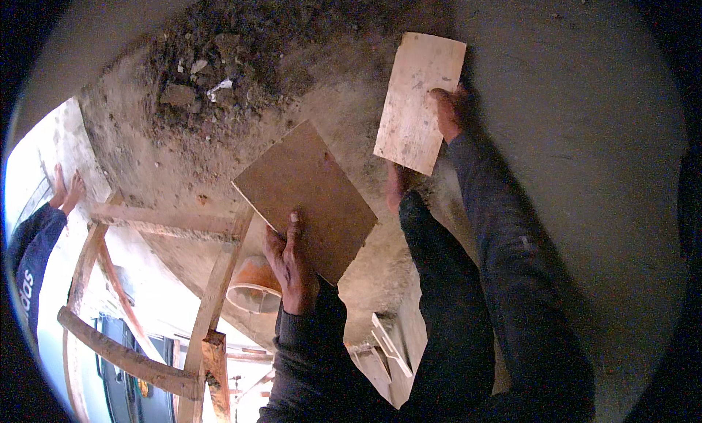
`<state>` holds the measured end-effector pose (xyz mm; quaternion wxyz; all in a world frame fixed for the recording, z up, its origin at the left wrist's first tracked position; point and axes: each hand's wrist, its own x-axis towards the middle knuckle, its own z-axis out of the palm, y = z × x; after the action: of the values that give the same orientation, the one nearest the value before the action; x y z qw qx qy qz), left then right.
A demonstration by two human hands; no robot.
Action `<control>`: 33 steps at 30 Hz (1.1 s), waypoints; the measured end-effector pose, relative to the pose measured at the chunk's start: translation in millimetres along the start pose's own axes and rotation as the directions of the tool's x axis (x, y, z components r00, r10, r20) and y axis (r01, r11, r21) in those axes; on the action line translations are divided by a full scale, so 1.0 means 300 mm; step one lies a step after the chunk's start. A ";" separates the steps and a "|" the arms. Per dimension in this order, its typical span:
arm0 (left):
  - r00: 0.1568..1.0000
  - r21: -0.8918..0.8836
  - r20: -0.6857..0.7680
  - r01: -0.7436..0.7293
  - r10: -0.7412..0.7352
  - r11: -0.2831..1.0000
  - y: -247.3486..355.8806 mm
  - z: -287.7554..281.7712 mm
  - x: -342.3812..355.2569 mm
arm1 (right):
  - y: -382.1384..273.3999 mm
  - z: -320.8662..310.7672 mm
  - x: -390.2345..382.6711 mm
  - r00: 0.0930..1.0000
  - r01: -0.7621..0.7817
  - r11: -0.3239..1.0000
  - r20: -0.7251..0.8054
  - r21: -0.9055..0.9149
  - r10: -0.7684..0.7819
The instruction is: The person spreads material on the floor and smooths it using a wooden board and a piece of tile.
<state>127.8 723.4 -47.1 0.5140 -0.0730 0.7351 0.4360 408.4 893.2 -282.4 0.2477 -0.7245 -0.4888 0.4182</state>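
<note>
My left hand [290,262] grips the lower edge of a brown flat rectangular board [311,185], thumb on its face, fingers hidden behind. The board is tilted, one corner pointing up. Ahead and to the right, my right hand [450,112] holds a smaller pale plywood piece [417,97] by its right edge, thumb on top and the other fingers hidden. Grey specks mark the pale piece, which stands nearly upright in the picture. The two boards are apart. My bare foot [395,187] shows just below the pale piece, partly covered by it.
Loose dirt and rubble [212,87] lie on the ground ahead. A rough wooden frame [219,284] stands at the left, beside an orange bucket [256,280]. Pale wood strips [391,342] lie low in the middle. A plain grey wall [585,167] fills the right. Another person's dark blue sleeve [40,247] shows far left.
</note>
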 end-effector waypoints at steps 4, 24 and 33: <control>0.999 0.020 -0.039 0.019 -0.018 1.000 0.008 -0.045 0.003 | -0.047 0.103 0.041 0.987 -0.157 0.976 0.052 0.149 0.151; 0.993 0.005 -0.107 -0.052 0.052 0.999 0.080 -0.039 0.002 | -0.080 0.088 0.032 0.997 -0.065 0.984 -0.020 0.166 0.069; 0.989 0.041 -0.112 -0.088 0.092 0.995 0.095 -0.020 0.041 | 0.079 0.344 0.483 0.970 0.177 0.984 0.168 -0.004 -0.174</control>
<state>102.0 740.8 -40.6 0.4523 -0.0551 0.7736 0.4405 357.8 1011.2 -407.9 0.2349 -0.6432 -0.5737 0.4493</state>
